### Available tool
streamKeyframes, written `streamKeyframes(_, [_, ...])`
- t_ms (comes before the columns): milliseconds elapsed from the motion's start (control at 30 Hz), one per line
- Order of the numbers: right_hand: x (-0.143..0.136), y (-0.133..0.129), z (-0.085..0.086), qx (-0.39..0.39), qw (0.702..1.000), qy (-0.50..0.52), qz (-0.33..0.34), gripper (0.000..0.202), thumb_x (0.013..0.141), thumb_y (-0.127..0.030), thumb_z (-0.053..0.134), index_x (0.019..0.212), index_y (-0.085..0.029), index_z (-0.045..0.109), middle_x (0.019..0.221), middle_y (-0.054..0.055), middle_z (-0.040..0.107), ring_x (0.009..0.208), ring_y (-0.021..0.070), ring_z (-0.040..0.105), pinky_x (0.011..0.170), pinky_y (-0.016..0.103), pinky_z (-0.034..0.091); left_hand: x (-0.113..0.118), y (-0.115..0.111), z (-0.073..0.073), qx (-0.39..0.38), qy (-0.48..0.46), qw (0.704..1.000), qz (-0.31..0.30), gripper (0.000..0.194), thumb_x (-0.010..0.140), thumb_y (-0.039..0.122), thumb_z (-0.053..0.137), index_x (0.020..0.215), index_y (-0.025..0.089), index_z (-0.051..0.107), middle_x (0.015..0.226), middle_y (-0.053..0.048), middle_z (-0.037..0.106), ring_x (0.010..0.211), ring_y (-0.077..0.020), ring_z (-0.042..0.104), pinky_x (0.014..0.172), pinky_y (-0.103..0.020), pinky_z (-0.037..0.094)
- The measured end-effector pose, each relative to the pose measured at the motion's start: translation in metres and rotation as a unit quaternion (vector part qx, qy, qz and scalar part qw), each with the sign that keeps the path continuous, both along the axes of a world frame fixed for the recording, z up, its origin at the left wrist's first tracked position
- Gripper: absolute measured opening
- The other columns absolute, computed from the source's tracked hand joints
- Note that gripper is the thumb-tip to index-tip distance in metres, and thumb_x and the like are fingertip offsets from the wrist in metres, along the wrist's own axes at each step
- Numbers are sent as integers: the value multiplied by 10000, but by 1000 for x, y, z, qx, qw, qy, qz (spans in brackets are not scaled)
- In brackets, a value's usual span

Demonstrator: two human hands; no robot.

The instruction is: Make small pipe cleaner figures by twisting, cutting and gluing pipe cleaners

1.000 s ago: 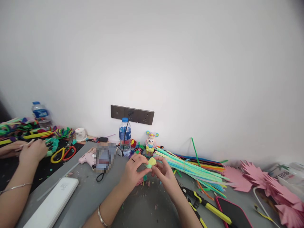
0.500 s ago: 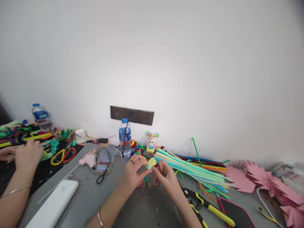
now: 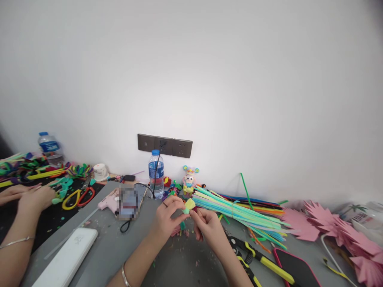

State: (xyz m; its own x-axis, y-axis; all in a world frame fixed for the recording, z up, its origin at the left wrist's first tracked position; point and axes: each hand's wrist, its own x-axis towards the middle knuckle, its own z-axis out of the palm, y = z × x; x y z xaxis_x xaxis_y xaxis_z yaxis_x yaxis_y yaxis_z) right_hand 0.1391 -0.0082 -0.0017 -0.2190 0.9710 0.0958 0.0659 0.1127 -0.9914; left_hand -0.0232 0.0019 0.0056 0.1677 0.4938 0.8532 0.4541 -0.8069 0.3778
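My left hand point(image 3: 169, 218) pinches a small yellow and mint-green fuzzy craft piece point(image 3: 189, 204) between thumb and fingers, above the grey table. My right hand point(image 3: 208, 226) has its fingers closed, with thumb and forefinger at the lower right edge of the same piece. Whether the right fingertips grip it or only touch it is hard to make out. Beneath the hands lies a pink and green fuzzy bit point(image 3: 176, 230), partly hidden. A small figurine point(image 3: 189, 182) with big eyes stands just behind, and a bundle of pastel pipe cleaners point(image 3: 239, 211) lies to the right.
Pliers with yellow-black handles point(image 3: 273, 269), a pink-edged phone point(image 3: 296, 267) and pink folded paper point(image 3: 338, 231) lie at right. At left are a water bottle point(image 3: 156, 175), pink glue gun point(image 3: 109, 202), white long box point(image 3: 67, 257), scissors point(image 3: 72, 199) and a co-worker's hands point(image 3: 34, 201).
My right hand's fingers have curled in more beside the piece, which stays in my left hand. The co-worker's hand at left has lowered. The view has shifted slightly.
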Motion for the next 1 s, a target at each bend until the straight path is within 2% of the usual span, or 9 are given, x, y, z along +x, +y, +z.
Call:
streamKeyframes(267, [-1, -3, 2, 3, 1000, -13, 7, 556, 801, -668, 538, 513, -239, 333, 322, -52, 465, 278, 77, 354, 344, 207, 272, 0, -1, 3, 11, 3, 1000, 6, 91, 858, 279, 637, 822, 203, 600, 817, -38, 652, 738, -147, 660, 675, -232, 547])
streamKeyframes(533, [-1, -5, 8, 45, 998, -45, 0, 576, 849, -640, 488, 475, -230, 333, 303, -68, 371, 293, 71, 304, 402, 225, 266, -1, -5, 7, -5, 9, 1000, 6, 81, 853, 268, 646, 828, 206, 600, 828, -39, 662, 711, -137, 648, 625, -214, 535])
streamKeyframes(633, [-2, -5, 9, 41, 998, -49, 1, 570, 851, -636, 488, 476, -230, 348, 304, -68, 373, 296, 76, 304, 406, 228, 266, -1, -4, 7, -15, 9, 1000, 5, 87, 860, 281, 637, 832, 206, 603, 822, -40, 666, 740, -149, 652, 659, -235, 539])
streamKeyframes(767, [-2, -6, 11, 45, 998, -48, 1, 576, 843, -645, 489, 470, -232, 340, 296, -68, 371, 296, 75, 294, 413, 230, 283, -1, -2, 6, 19, 15, 999, 24, 114, 831, 301, 677, 809, 207, 617, 797, -38, 687, 772, -176, 632, 719, -292, 524])
streamKeyframes(1000, [-2, -7, 14, 43, 997, -65, 6, 583, 851, -645, 461, 457, -235, 331, 302, -61, 372, 292, 79, 307, 413, 235, 293, -2, 1, 3, 38, 17, 998, 36, 110, 818, 294, 696, 808, 215, 620, 799, -29, 699, 778, -183, 611, 724, -312, 504])
